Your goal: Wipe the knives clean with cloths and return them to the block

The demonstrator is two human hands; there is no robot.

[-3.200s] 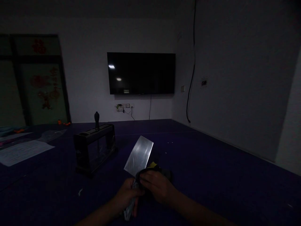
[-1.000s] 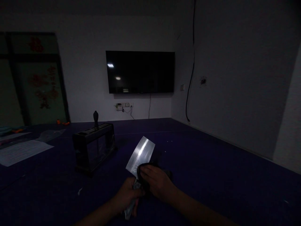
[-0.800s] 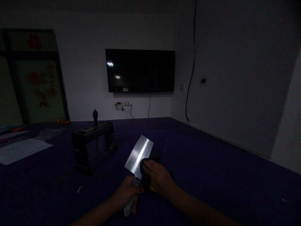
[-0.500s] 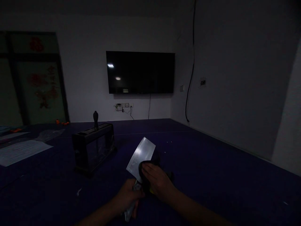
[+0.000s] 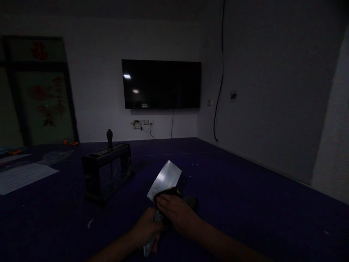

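A cleaver with a broad, shiny blade points away from me over the dark blue tabletop. My left hand is wrapped round its handle, whose end sticks out below the fist. On the lower part of the blade, near the handle, lies a dark cloth with a yellowish edge. My right hand presses this cloth flat against the blade, fingers together. The cloth and fingers hide the blade's lower end.
To the left stands a black knife block with see-through sides and one dark-handled tool upright in it. Printed paper and clear plastic wrap lie farther left. A television hangs on the far wall.
My right hand has slid the cloth down and left along the blade toward the handle, uncovering more of the upper blade. The left hand keeps its hold on the cleaver.
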